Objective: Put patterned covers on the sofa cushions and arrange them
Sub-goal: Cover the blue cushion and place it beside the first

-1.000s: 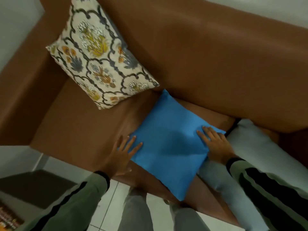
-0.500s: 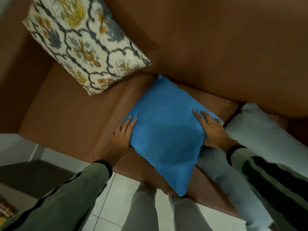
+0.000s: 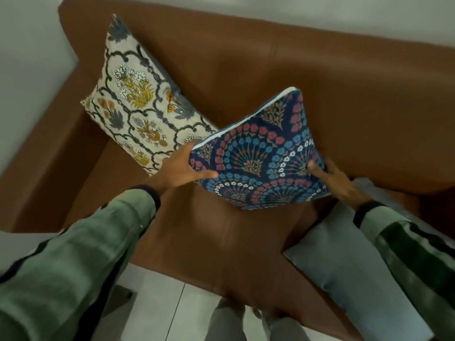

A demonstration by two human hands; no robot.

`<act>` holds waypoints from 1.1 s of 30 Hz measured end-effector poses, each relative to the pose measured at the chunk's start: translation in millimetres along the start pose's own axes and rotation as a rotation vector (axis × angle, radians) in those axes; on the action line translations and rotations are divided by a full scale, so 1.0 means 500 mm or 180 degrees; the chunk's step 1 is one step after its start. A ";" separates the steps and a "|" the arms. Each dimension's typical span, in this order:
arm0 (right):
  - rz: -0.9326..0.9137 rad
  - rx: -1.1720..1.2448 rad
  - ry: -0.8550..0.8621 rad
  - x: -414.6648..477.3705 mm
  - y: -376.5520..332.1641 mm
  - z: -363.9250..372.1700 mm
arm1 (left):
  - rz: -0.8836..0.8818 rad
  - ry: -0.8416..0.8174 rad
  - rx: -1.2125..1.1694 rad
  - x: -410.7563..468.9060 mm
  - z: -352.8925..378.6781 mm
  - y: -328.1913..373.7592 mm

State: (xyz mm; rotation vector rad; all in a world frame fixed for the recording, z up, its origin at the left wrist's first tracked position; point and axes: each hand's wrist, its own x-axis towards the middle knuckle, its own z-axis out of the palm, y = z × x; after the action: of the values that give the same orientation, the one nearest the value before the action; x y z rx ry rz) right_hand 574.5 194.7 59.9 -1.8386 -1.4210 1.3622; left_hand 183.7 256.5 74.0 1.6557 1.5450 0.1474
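A cushion with a dark blue cover of pink, blue and white flower fans (image 3: 258,156) is held tilted above the brown sofa seat (image 3: 209,230), its patterned face toward me. My left hand (image 3: 182,166) grips its left corner, thumb on the front. My right hand (image 3: 337,183) holds its right edge, fingers partly behind it. A cream cushion with yellow and grey floral print (image 3: 140,107) leans in the sofa's left corner, just left of the held one.
A pale grey uncovered cushion (image 3: 344,262) lies on the seat at the right under my right sleeve. The sofa backrest (image 3: 320,82) runs behind, its armrest (image 3: 49,148) on the left. White floor tiles (image 3: 160,311) and my legs show below.
The cushion lay flat on the seat showing its plain blue side under both hands. Now it is lifted and turned so the patterned side faces me, closer to the backrest.
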 end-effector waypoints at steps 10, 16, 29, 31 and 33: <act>0.0137 -0.0585 0.1061 -0.003 -0.003 0.006 | 0.0477 0.0262 0.0623 0.084 0.006 0.055; 0.0316 -0.1474 0.0975 0.062 -0.018 -0.035 | 0.0356 0.0376 0.1118 0.119 0.019 0.041; 0.0215 -0.2132 0.1147 -0.031 0.066 -0.059 | 0.1334 0.0835 0.2244 0.004 0.149 0.044; 0.0298 -0.2274 0.0941 -0.090 0.122 -0.104 | 0.1568 0.0654 0.2355 -0.019 0.207 0.066; 0.0399 -0.2427 0.0465 -0.153 0.182 -0.144 | 0.1661 0.0296 0.2500 -0.039 0.269 0.090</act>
State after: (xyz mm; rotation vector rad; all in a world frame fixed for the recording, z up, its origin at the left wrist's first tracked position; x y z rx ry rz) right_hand 681.9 107.1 49.3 -2.4555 -1.9348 0.7413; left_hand 294.4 179.3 25.5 2.6884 1.2663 -0.1352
